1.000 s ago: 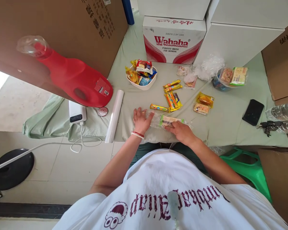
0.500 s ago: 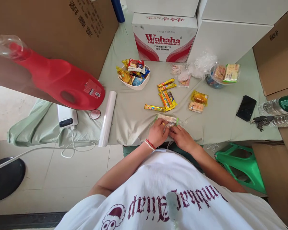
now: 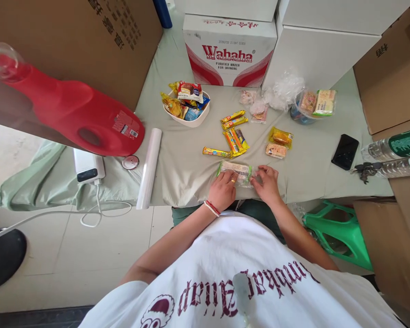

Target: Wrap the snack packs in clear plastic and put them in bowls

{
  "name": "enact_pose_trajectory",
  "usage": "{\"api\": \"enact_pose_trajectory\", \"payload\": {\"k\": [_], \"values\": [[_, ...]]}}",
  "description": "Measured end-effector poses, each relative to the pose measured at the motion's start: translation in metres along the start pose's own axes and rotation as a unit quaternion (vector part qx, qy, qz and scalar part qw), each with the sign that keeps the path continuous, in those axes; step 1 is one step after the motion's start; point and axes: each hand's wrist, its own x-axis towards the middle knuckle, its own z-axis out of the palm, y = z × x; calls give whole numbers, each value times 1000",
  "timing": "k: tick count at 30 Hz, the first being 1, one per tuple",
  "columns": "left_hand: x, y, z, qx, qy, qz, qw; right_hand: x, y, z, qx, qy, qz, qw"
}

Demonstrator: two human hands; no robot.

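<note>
A flat pale snack packet with green ends (image 3: 237,167) lies near the table's front edge, with clear plastic film around it. My left hand (image 3: 222,189) presses its fingers onto the packet's near left part, holding it against the cloth; the thumb is mostly hidden. At the packet's right end, my right hand (image 3: 268,183) pinches the clear film (image 3: 254,175) between thumb and fingers. Just beyond the packet are several yellow-wrapped snack sticks (image 3: 235,141). Farther right sit a yellow-wrapped cake (image 3: 280,136) and a pink-flecked wrapped snack (image 3: 276,151).
A white bowl of snacks (image 3: 191,121) and a clear tub (image 3: 316,116) stand farther back. Left are a film roll (image 3: 149,168), a red bottle (image 3: 85,114) and a white power bank (image 3: 89,166). Right are a phone (image 3: 345,151) and bottles (image 3: 392,146). Boxes (image 3: 228,52) line the back.
My right hand has moved right, away from my left hand, to the packet's end. More of the packet shows. My left hand stays on it. The view has shifted slightly.
</note>
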Motion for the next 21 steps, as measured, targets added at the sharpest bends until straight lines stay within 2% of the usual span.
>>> {"api": "enact_pose_trajectory", "payload": {"k": [2,4,6,10,13,16,18,21], "values": [[-4,2,-2,16,1,-1,1000,-2,-7,-1,50,-4,1,999],[-5,3,-3,24,18,1,1000,-3,-14,-5,88,-25,31,995],[-2,3,-3,21,30,16,999,-1,-24,-9,86,-50,52,994],[12,0,-2,11,-7,66,998,14,-53,-3,-16,-75,7,997],[18,-8,-6,-10,-31,87,996,28,-76,8,-104,-116,-13,988],[16,-23,-13,-97,-19,105,990,32,-90,12,-153,-188,-42,969],[12,-36,-17,-195,2,96,976,28,-92,11,-158,-226,-89,957],[11,-51,-19,-366,50,26,929,16,-88,10,-166,-244,-172,940]]}}
